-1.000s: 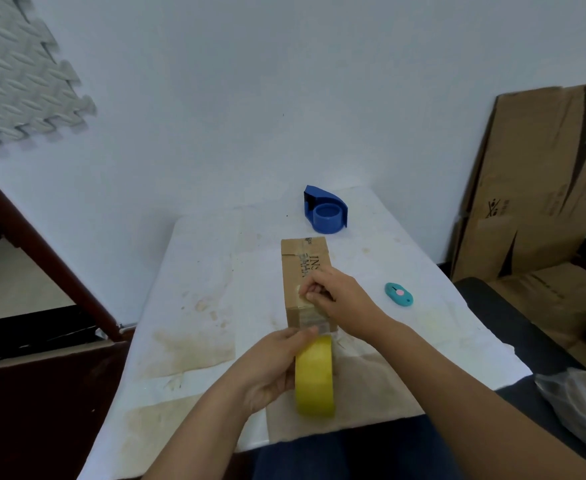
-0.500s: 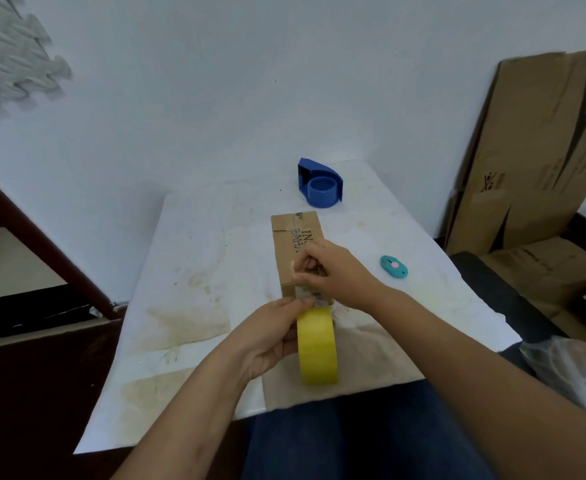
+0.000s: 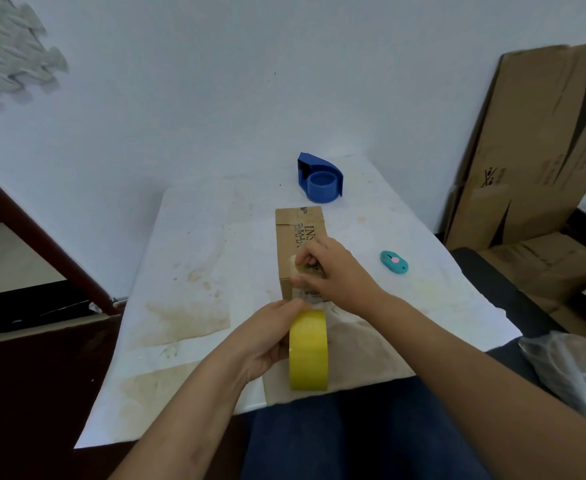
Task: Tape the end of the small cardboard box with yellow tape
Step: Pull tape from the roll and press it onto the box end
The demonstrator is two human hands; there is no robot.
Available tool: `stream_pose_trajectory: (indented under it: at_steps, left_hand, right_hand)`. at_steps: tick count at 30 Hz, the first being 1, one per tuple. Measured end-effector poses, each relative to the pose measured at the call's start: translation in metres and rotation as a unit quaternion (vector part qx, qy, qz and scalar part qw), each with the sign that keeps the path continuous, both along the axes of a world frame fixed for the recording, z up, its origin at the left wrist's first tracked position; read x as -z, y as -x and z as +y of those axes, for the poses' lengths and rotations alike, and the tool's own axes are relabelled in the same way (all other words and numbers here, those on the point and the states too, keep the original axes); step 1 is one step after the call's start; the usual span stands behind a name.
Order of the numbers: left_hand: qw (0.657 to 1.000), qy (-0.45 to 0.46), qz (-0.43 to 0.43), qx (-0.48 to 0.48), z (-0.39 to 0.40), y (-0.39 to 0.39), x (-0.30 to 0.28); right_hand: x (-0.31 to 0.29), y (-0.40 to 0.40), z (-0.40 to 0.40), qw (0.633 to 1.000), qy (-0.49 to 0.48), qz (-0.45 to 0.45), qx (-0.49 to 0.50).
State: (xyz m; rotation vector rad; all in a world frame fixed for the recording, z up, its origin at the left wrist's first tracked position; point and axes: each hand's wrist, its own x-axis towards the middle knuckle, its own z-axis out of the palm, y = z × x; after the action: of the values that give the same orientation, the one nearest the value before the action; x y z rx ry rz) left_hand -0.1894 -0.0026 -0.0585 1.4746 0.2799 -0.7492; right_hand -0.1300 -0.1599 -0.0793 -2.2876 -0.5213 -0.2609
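Note:
A small brown cardboard box [image 3: 296,233] lies lengthwise on the white table [image 3: 194,258], its near end toward me. My right hand [image 3: 333,271] rests on the box's near top, fingers pressing the pale strip of tape end [image 3: 296,270] against it. My left hand [image 3: 267,341] grips the yellow tape roll [image 3: 308,351], held upright on edge just in front of the box's near end. A short stretch of tape runs from the roll up to the box.
A blue tape dispenser [image 3: 321,181] stands behind the box near the wall. A small teal cutter [image 3: 393,262] lies to the right. Flattened cardboard sheets [image 3: 534,150] lean against the wall at right. A plastic bag [image 3: 572,368] sits at the lower right.
My right hand's fingers have shifted slightly on the tape end over the box top. The left hand still holds the roll in front of the box. The camera view has drifted.

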Motion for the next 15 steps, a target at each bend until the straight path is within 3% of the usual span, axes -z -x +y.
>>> stream_pose_trajectory:
  at_steps: [3, 9, 15]
  left_hand:
    - [1.000, -0.021, 0.013, 0.011, 0.002, -0.001, -0.002]
    - [0.998, 0.052, 0.000, 0.019, 0.007, -0.002, -0.001]
    - [0.999, 0.016, 0.003, 0.032, 0.012, -0.014, 0.001]
  right_hand:
    - [0.000, -0.001, 0.000, 1.000, 0.004, -0.002, 0.009]
    - [0.000, -0.006, -0.002, 1.000, 0.013, -0.005, 0.002]
    - [0.008, -0.009, -0.005, 0.990, 0.119, -0.077, 0.020]
